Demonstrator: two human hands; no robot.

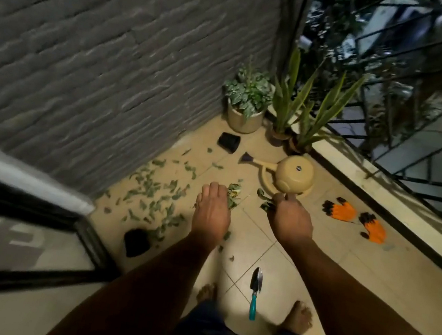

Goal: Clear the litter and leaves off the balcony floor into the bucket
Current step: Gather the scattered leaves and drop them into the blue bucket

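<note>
Feet (252, 307) stand bare on the tiled balcony floor (324, 259) at six o'clock, and a trowel (254, 291) with a teal handle lies between them, blade pointing to twelve. At about eight o'clock from the trowel a small black pot (136, 242) lies tipped on its side near the door frame.

Both arms reach forward and down. The left hand (211, 212) is curled round a bunch of green leaves (232, 196) that sticks out past its fingers toward two o'clock. The right hand (289, 221) likewise grips a clump of leaves (266, 202) at its ten o'clock side; how tightly its fingers close is hard to judge from above, since the back of the hand hides them.

Scattered leaves (152, 194) cover the tiles at nine o'clock from the left hand, spread toward the grey stone wall (100, 61). At three o'clock from the right hand lie two orange and black gloves (355, 219), side by side.

Just beyond the right hand's fingertips lies a beige watering can (293, 177), spout pointing to nine. Farther, a second black pot (228, 142) lies on its side. In the far corner stand a leafy plant in a cream pot (247, 105) and two tall sword-leaved plants (298, 107) by the railing (423, 127).
</note>
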